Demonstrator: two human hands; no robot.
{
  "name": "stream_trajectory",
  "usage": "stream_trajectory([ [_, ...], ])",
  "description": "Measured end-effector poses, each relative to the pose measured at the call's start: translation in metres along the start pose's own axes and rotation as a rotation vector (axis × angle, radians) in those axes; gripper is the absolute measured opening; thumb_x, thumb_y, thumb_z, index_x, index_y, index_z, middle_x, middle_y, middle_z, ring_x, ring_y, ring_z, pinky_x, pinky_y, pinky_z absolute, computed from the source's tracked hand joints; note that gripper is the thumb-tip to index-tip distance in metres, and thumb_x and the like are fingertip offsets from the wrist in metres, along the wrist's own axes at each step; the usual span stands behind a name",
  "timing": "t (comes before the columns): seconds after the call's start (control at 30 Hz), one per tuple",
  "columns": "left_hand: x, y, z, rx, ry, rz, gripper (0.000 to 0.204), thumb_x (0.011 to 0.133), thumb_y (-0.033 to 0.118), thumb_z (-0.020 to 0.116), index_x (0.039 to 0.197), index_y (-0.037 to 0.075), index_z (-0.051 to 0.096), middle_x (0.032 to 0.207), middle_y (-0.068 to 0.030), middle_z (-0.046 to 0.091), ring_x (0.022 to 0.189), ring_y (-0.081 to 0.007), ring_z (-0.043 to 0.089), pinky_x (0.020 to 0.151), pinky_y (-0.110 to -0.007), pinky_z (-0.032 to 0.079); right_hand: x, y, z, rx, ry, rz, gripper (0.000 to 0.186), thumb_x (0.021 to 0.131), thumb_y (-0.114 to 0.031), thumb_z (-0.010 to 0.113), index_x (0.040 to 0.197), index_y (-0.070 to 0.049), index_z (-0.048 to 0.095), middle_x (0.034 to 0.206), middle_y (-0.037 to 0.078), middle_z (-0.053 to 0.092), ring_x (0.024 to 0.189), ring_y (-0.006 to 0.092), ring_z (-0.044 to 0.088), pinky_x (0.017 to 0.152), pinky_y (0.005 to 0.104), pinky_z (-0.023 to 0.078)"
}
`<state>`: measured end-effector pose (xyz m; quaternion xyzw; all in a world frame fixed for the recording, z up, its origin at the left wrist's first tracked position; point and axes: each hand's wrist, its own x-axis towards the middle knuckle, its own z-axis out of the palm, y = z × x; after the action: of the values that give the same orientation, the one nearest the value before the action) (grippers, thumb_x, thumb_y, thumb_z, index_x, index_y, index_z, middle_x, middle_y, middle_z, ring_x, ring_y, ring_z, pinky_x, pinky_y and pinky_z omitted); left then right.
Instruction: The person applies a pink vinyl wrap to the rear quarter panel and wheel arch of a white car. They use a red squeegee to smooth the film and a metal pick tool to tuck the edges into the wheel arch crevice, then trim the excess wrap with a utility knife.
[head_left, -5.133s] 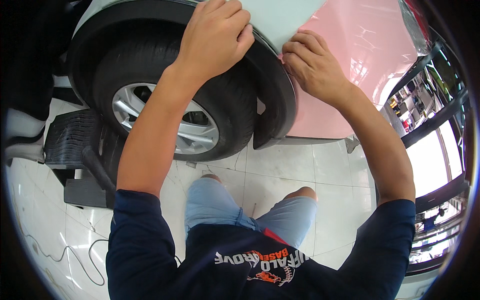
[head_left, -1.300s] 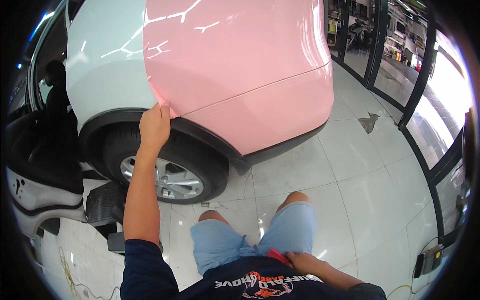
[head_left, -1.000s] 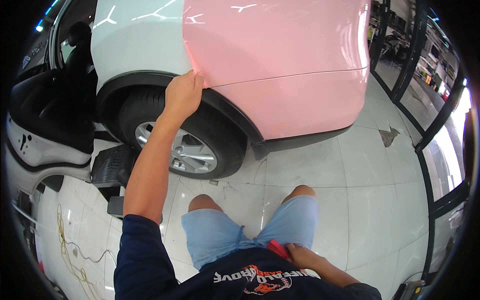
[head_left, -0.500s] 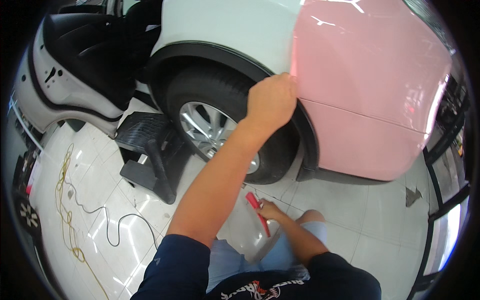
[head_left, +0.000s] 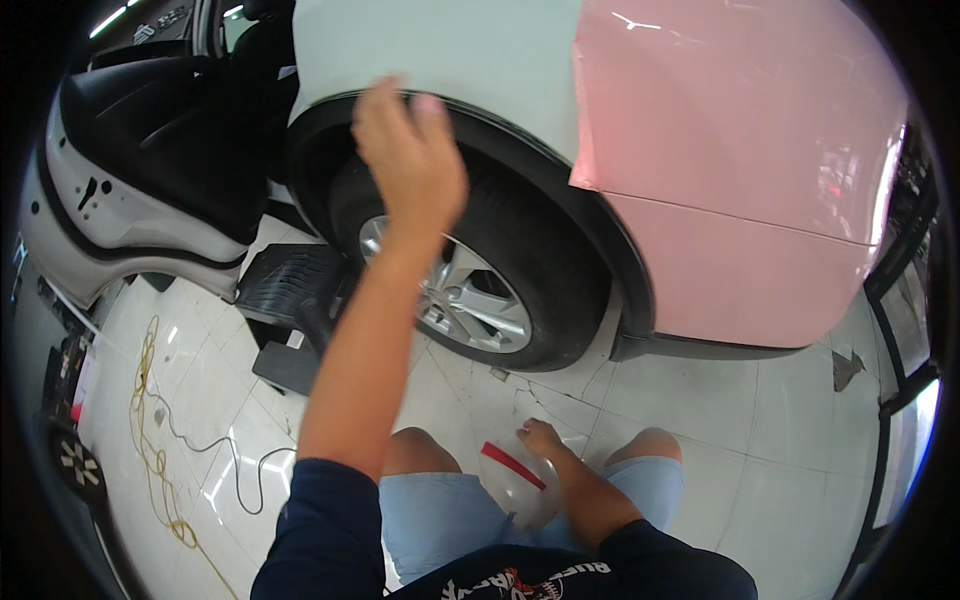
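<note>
My left hand [head_left: 410, 155], blurred at the fingertips, is raised in front of the rear wheel arch [head_left: 500, 125] with its fingers apart and nothing seen in them. Pink film [head_left: 730, 150] covers the rear part of the white car body [head_left: 430, 45]. Its front edge hangs slightly loose beside the wheel arch. Down between my knees is my right hand [head_left: 541, 438], its fingers curled; what they hold, if anything, is hidden. A flat red strip [head_left: 513, 466] lies just below and left of that hand, seemingly apart from it, over a clear sheet.
A black step stool [head_left: 290, 285] stands by the wheel [head_left: 480, 300]. At the left, the car door [head_left: 130, 220] is open. A yellow cord [head_left: 155, 440] and a dark cable [head_left: 235, 460] lie on the tiled floor [head_left: 720, 430].
My left hand has left the pink film's edge and moved left along the wheel arch. The red strip has come out of my right hand and sits lower. My view has shifted slightly.
</note>
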<state>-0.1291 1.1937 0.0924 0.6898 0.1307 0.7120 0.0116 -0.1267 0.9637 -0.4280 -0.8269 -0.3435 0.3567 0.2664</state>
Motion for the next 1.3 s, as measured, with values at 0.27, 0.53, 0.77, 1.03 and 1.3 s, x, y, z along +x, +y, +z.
stream_trajectory([
  [0.27, 0.036, -0.012, 0.074, -0.028, 0.236, -0.027, 0.059, 0.104, 0.038, 0.042, 0.143, -0.006, 0.04, 0.148, -0.0318, 0.039, 0.14, -0.0453, 0.035, 0.116, -0.055, 0.022, -0.064, -0.033, -0.051, 0.098, 0.038, -0.141, 0.047, 0.094, -0.038, 0.062, 0.123, -0.001, 0.063, 0.105, 0.019, 0.071, 0.103, 0.0353, 0.066, 0.092, 0.0399, 0.051],
  [0.53, 0.043, -0.032, 0.062, -0.259, 0.205, -0.188, 0.06, 0.105, 0.037, 0.041, 0.142, -0.009, 0.04, 0.145, -0.0313, 0.044, 0.137, -0.0457, 0.038, 0.115, -0.051, 0.028, -0.092, -0.017, -0.071, -0.009, -0.014, -0.046, 0.046, 0.096, -0.038, 0.056, 0.121, 0.001, 0.065, 0.118, 0.025, 0.067, 0.112, 0.0383, 0.063, 0.1, 0.041, 0.048],
  [0.77, 0.083, -0.098, 0.066, -0.036, 0.312, -0.364, 0.067, 0.103, 0.044, 0.042, 0.14, -0.012, 0.042, 0.143, -0.0334, 0.045, 0.133, -0.0468, 0.042, 0.113, -0.051, 0.03, -0.093, -0.002, -0.046, -0.127, -0.09, -0.122, 0.045, 0.095, -0.036, 0.055, 0.12, 0.001, 0.063, 0.115, 0.026, 0.066, 0.111, 0.0422, 0.061, 0.098, 0.0446, 0.047],
  [1.03, 0.086, -0.103, 0.039, -0.241, 0.244, -0.412, 0.073, 0.102, 0.047, 0.04, 0.144, -0.012, 0.036, 0.145, -0.0339, 0.043, 0.137, -0.0451, 0.039, 0.114, -0.047, 0.03, -0.105, -0.002, -0.056, -0.183, -0.072, -0.17, 0.045, 0.097, -0.037, 0.054, 0.118, 0.002, 0.064, 0.112, 0.028, 0.067, 0.111, 0.0418, 0.062, 0.096, 0.0463, 0.049],
  [1.3, 0.105, -0.118, 0.036, -0.182, 0.36, -0.508, 0.073, 0.102, 0.047, 0.04, 0.146, -0.011, 0.035, 0.149, -0.0319, 0.04, 0.138, -0.0442, 0.04, 0.114, -0.049, 0.031, -0.105, -0.013, -0.059, -0.156, -0.104, -0.148, 0.047, 0.098, -0.039, 0.053, 0.123, 0.0, 0.063, 0.118, 0.026, 0.066, 0.114, 0.041, 0.061, 0.098, 0.0454, 0.048],
])
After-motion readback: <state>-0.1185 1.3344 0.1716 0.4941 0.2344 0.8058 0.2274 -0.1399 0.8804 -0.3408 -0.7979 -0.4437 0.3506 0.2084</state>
